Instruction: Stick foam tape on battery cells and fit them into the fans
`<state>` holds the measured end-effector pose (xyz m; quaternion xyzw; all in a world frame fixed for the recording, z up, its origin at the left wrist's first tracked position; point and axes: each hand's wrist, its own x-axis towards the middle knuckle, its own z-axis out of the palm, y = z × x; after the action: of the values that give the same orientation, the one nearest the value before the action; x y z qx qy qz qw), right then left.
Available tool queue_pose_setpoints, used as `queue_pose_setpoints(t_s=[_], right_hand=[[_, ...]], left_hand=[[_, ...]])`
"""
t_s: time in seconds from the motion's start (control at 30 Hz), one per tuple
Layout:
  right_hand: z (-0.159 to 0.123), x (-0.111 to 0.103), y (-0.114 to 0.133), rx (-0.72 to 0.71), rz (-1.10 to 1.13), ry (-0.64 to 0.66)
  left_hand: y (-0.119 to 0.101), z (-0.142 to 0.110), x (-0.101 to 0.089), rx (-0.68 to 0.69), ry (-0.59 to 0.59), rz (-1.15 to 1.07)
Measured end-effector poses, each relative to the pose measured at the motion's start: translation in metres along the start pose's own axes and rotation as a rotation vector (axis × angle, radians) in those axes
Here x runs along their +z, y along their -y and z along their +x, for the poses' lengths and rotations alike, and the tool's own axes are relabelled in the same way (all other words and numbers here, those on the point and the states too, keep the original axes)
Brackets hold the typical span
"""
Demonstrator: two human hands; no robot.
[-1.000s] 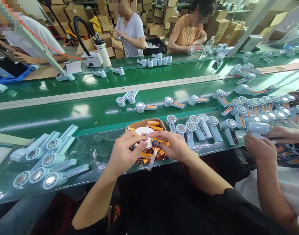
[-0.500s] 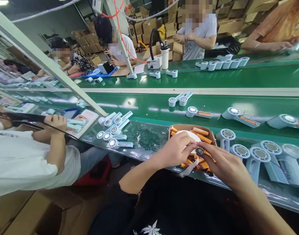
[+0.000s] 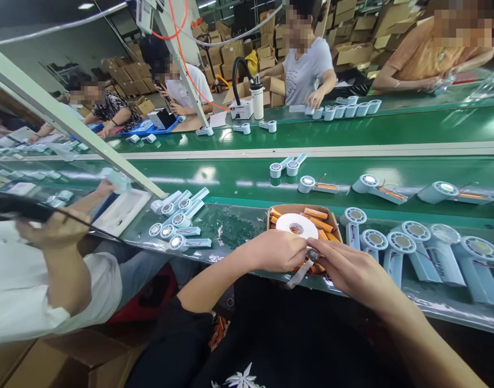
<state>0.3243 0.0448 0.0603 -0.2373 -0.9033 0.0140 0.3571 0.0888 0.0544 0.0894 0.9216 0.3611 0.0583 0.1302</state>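
My right hand (image 3: 352,264) grips a battery (image 3: 312,254) whose round dark end faces me. Against it, my left hand (image 3: 279,251) is closed with its fingertips pinched at the battery; what they hold is hidden. A strip of white tape (image 3: 300,275) hangs just below the fingers. Behind my hands, a white tape roll (image 3: 285,222) lies on orange batteries (image 3: 316,214) in a cardboard box (image 3: 335,222). To the right of the box stand pale blue handheld fans (image 3: 400,242) with their handles toward me.
More pale blue fans (image 3: 178,220) lie in a group on the left of the bench. Beyond runs a green conveyor (image 3: 231,186) carrying several fans. A co-worker (image 3: 61,269) sits at the left, beside a slanted metal post (image 3: 81,129). Other people work across the line.
The view has swung left, bringing the left co-worker into sight. My left hand has turned into a tighter fist beside the battery, uncovering more of the tape roll. The right hand keeps its grip.
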Motion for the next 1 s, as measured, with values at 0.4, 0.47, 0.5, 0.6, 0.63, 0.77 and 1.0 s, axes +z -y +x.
queue_pose_setpoints(t_s=[0.4, 0.47, 0.5, 0.6, 0.63, 0.77, 1.0], right_hand=[[-0.008, 0.002, -0.003, 0.023, -0.06, 0.033], [-0.007, 0.002, -0.003, 0.1, -0.085, 0.135], [-0.005, 0.0, -0.003, 0.149, -0.087, 0.211], [0.007, -0.008, 0.002, 0.274, 0.025, 0.458], [0.011, -0.01, 0.003, 0.307, 0.113, 0.503], [0.013, -0.008, -0.005, 0.535, 0.572, 0.338], [-0.023, 0.001, -0.048, 0.887, 0.96, -0.098]], left_hand=[[-0.005, 0.009, -0.025, -0.141, 0.142, -0.268], [-0.007, 0.011, -0.033, -0.154, 0.186, -0.326], [-0.009, 0.013, -0.037, -0.153, 0.205, -0.348], [-0.008, 0.022, -0.052, -0.095, 0.227, -0.41], [-0.004, 0.028, -0.056, -0.07, 0.233, -0.448], [0.041, 0.076, -0.057, -0.21, 0.238, -0.427], [0.173, 0.197, -0.019, -0.678, 0.033, 0.113]])
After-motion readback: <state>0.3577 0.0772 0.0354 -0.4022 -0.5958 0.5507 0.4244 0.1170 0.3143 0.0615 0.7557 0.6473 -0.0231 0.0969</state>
